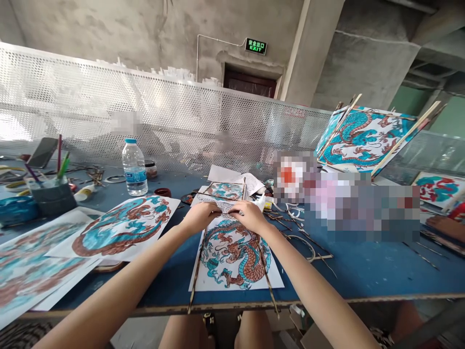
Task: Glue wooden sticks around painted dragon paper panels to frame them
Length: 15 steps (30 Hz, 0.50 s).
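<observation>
A dragon painting (232,261) in turquoise and brown lies on the blue table in front of me. Thin dark sticks (196,276) run down both its sides and stick out past its lower edge. At its far end, my left hand (203,216) and my right hand (250,216) face each other, fingers pinched over the paper. Whatever sits between the fingertips is too small to make out. Just beyond them lie an uncoloured line-drawn sheet (223,205) and another painted sheet (227,190) with sticks across it.
Left of me are a round dragon painting (125,225), more painted sheets (32,264), a water bottle (134,167) and a brush cup (53,194). Loose sticks and a hoop (303,247) lie to the right. A stick-framed dragon painting (363,138) stands behind. A perforated metal screen (174,121) borders the table.
</observation>
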Available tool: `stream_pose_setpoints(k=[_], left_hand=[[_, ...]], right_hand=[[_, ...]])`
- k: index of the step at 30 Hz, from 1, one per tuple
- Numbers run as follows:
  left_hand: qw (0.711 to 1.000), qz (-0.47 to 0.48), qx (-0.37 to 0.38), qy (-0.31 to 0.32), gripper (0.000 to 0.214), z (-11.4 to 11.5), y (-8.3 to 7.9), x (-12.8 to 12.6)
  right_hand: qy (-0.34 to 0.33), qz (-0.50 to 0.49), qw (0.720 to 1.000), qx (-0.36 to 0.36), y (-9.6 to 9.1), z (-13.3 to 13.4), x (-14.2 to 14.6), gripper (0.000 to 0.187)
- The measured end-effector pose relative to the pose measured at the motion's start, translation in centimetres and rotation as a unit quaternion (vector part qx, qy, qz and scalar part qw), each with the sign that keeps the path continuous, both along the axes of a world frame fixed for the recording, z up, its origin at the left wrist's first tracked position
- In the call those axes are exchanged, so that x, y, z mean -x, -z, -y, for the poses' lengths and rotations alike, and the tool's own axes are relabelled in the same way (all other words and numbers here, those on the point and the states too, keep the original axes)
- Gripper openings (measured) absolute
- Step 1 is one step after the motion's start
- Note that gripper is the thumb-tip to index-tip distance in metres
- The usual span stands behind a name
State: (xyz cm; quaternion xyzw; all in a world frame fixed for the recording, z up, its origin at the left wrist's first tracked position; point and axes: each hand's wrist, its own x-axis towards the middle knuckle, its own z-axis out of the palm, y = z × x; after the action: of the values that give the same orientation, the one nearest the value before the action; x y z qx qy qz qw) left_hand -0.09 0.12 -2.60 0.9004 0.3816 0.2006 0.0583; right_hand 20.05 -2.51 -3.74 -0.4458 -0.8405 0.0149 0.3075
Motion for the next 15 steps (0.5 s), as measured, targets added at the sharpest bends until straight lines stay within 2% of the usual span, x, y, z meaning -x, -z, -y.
stream_pose_setpoints(k=[5, 9, 11, 15], left_hand=[[1.0, 0.0, -0.028, 0.003, 0.028, 0.0, 0.2, -0.1], [1.0, 0.001, -0.017, -0.004, 0.025, -0.3, 0.3, 0.0], [0.999, 0.017, -0.02, -0.035, 0.027, -0.6, 0.4, 0.2], [0.987, 0.083, -0.031, -0.135, 0.031, -1.3, 0.4, 0.8]], right_hand=[[-0.014, -0.02, 1.0, 0.016, 0.3, -0.2, 0.0, 0.017], [-0.005, -0.02, 0.999, 0.028, 0.4, -0.4, -0.3, 0.017], [0.011, -0.008, 0.999, 0.031, 0.3, -0.5, -0.7, 0.017], [0.033, 0.024, 0.998, 0.042, 0.3, -0.6, -1.3, 0.019]])
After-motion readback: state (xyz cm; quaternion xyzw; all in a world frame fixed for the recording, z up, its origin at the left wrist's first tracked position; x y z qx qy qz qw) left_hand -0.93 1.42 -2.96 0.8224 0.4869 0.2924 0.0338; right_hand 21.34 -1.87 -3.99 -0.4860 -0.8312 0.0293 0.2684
